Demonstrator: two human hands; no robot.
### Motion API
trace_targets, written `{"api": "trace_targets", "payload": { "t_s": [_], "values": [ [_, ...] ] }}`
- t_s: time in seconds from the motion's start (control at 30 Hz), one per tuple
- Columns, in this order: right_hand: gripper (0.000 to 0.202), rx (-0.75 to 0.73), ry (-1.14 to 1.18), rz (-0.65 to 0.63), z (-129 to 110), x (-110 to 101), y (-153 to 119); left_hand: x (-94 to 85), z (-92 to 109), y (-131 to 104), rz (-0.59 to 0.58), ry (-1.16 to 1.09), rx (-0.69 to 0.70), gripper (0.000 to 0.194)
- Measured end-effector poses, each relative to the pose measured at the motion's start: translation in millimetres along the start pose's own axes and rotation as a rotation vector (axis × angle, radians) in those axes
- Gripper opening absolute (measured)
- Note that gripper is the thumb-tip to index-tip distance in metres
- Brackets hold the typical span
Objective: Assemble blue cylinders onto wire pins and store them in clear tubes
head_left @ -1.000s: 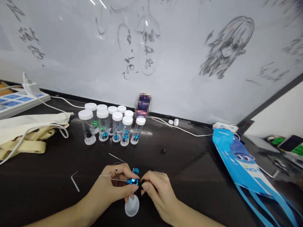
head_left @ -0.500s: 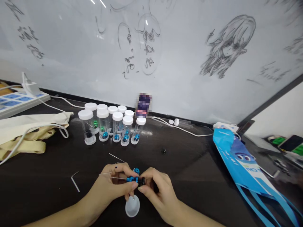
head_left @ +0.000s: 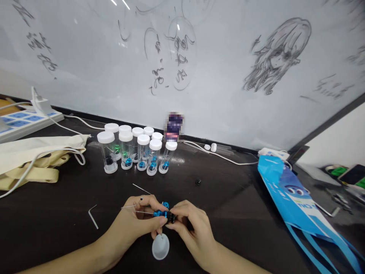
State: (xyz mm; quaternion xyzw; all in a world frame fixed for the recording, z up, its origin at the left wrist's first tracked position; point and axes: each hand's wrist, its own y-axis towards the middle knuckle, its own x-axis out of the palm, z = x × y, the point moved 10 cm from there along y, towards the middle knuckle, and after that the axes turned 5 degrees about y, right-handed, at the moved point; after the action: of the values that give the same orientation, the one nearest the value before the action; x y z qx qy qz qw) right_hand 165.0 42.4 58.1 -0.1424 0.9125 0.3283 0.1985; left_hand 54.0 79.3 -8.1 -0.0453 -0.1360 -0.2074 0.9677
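Observation:
My left hand (head_left: 137, 217) pinches a small blue-and-black metal part (head_left: 160, 214) between thumb and forefinger. A thin metal rod (head_left: 145, 212) runs back from its blue end across the palm. My right hand (head_left: 194, 232) has thumb and fingers closed on the black end of the same part. Just beyond the fingertips shows a round blue piece (head_left: 165, 205); whether it is attached, I cannot tell. Under the left fingers is a whitish round cap (head_left: 160, 247), its upper rim at their tips. An L-shaped hex key (head_left: 92, 217) lies to the left.
Several clear tubes with white lids (head_left: 143, 152) stand at the back, blue, green or black parts inside. A small black piece (head_left: 198, 182) and a thin rod (head_left: 142, 188) lie nearer. A cloth bag (head_left: 42, 148) and power strip (head_left: 25, 120) are left, a blue bag (head_left: 285, 190) right.
The whole view has shifted slightly. Both hands keep their hold on the blue-and-black part, whose black end has tilted or turned a little between the fingers.

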Motion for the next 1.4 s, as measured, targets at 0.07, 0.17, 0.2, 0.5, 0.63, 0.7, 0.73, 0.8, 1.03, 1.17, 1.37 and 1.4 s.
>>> {"api": "trace_targets", "payload": {
  "t_s": [0.07,0.17,0.2,0.5,0.63,0.7,0.73,0.8,1.03,1.17,1.37,1.4],
  "values": [
    [0.014,0.069,-0.014,-0.023,6,2,-1,-3.0,-1,0,0.02,0.006,-0.003,0.014],
    [0.025,0.184,-0.011,-0.061,15,3,-3,-7.0,-3,0,0.051,0.023,-0.017,0.015],
    [0.024,0.205,-0.007,-0.062,16,3,-3,-6.9,-3,0,0.05,0.031,-0.024,0.015],
    [0.018,0.182,-0.027,-0.078,14,2,-1,-2.2,1,0,0.041,0.007,-0.027,0.014],
    [0.008,0.125,-0.012,-0.038,9,0,-1,-2.1,0,0,0.02,0.019,-0.026,0.014],
    [0.007,0.088,-0.006,-0.015,7,-1,-1,-2.7,-1,-1,0.021,0.029,-0.027,0.015],
    [0.008,0.071,-0.003,-0.004,6,-2,-1,-3.0,-2,-2,0.024,0.031,-0.028,0.015],
    [0.01,0.04,-0.001,0.011,3,-2,-1,-2.7,-2,-3,0.024,0.026,-0.031,0.015],
    [0.014,-0.015,-0.035,0.033,-2,-5,-3,-3.7,-3,-2,0.028,0.043,-0.037,0.016],
    [0.015,-0.018,-0.046,0.047,-2,-6,-3,-4.0,-4,-2,0.026,0.049,-0.037,0.016],
    [0.013,0.022,-0.022,0.043,3,-5,-2,-2.2,-1,-1,0.024,0.031,-0.045,0.015],
    [0.013,0.03,-0.014,0.043,4,-5,-2,-1.7,1,-1,0.025,0.027,-0.039,0.014]
  ]
}}
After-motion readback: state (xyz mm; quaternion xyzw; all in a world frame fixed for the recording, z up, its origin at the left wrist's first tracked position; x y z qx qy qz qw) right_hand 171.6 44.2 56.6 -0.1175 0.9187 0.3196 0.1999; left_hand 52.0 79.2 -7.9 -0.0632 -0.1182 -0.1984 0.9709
